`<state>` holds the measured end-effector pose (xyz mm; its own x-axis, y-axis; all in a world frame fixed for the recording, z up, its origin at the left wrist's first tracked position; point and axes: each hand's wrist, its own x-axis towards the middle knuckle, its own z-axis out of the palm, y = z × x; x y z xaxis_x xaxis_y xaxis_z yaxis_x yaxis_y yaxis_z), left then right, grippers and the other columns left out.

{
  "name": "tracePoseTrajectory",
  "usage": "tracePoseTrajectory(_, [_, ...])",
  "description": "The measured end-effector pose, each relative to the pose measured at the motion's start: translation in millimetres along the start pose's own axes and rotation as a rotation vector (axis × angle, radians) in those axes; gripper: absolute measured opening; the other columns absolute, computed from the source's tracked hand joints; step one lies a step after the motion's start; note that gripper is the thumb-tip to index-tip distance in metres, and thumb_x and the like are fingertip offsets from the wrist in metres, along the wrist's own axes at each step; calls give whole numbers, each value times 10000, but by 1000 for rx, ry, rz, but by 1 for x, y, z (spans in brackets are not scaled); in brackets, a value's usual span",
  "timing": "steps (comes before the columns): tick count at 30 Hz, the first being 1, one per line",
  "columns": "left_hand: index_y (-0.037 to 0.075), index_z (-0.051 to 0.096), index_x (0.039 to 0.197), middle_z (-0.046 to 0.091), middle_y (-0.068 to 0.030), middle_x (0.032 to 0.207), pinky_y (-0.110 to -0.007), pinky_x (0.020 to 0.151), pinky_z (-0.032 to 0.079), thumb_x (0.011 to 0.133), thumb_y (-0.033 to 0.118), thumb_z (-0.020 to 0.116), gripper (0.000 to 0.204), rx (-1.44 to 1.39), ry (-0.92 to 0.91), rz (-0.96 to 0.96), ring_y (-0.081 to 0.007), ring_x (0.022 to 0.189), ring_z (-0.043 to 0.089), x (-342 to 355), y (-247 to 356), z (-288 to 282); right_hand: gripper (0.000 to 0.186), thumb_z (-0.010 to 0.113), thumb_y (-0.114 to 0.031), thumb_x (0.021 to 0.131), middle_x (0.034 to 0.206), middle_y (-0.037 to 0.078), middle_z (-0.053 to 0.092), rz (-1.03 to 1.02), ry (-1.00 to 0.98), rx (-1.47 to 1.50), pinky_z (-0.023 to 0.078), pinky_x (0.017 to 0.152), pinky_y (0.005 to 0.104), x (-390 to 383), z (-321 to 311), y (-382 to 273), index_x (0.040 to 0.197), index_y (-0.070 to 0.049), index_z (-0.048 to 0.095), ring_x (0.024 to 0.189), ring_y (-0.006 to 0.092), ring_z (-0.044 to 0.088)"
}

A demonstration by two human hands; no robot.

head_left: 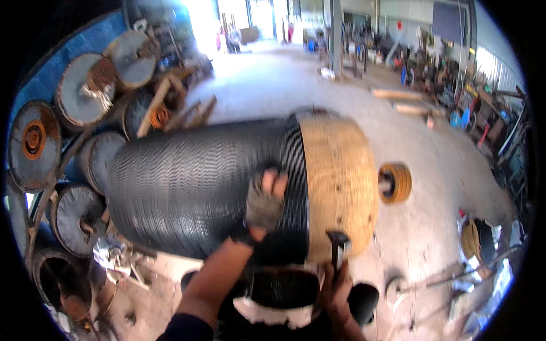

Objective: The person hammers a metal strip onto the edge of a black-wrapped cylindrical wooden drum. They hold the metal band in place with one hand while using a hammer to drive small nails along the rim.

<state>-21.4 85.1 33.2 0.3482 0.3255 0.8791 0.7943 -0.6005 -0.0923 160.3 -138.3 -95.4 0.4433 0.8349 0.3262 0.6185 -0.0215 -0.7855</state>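
In front of me lies a large drum, its left and middle part covered by a black, finely ribbed layer (193,176). The right end is a bare tan, wood-like band (338,170) with small dark spots. My left hand (265,202), in a grey glove with bare fingertips, is over the black layer near the seam. Its fingers are bent together and blurred; what they hold, if anything, cannot be made out. My right hand (336,290) is closed round the handle of a hammer (339,241), whose dark head is up against the lower part of the tan band.
Several round-ended rollers (88,91) are stacked along the left wall. A ringed yellow-brown pulley (395,183) sits on the drum's right end. Wooden planks (404,95) lie on the floor at the far right. Tools and scrap crowd the right side. A pillar (336,40) stands farther back.
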Motion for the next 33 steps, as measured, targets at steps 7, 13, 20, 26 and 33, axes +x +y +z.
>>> tracePoseTrajectory(7, [45, 606, 1236, 641, -138, 1063, -399, 774, 525, 874, -8, 643, 368, -365, 5, -3, -308, 895, 648, -17, 34, -33, 171, 574, -142, 1008, 787, 237, 638, -39, -1, 121, 499, 607, 437, -4, -10, -25, 1091, 5, 546, 686, 395, 657])
tracePoseTrajectory(13, [72, 575, 1303, 699, -122, 1088, -445, 866, 506, 914, 34, 650, 398, -602, -164, -94, -303, 955, 687, -64, 72, -36, 171, 601, -130, 996, 766, 204, 621, 63, -71, 160, 496, 605, 420, 2, -11, -32, 1102, -15, 531, 640, 301, 610])
tracePoseTrajectory(20, [77, 553, 1339, 698, -115, 1038, -425, 882, 514, 881, 8, 656, 475, -601, -263, -172, -297, 941, 690, -53, 69, -38, 190, 604, -158, 1008, 771, 187, 628, 42, -31, 166, 501, 626, 406, 6, -5, -32, 1104, -9, 536, 659, 266, 603])
tracePoseTrajectory(26, [71, 553, 1327, 685, -121, 994, -406, 787, 537, 845, 2, 674, 502, -629, -252, -258, -290, 876, 690, -43, 71, -40, 178, 589, -170, 1017, 741, 184, 604, 3, -65, 158, 478, 585, 418, 11, -8, -34, 1045, -5, 526, 639, 305, 609])
tracePoseTrajectory(33, [47, 499, 1374, 651, -117, 962, -466, 841, 471, 813, 82, 699, 596, -475, -278, -245, -339, 903, 637, -35, 84, -29, 211, 517, -194, 1044, 726, 201, 607, -66, -31, 128, 475, 570, 440, 20, -7, -42, 1027, 16, 520, 614, 362, 613])
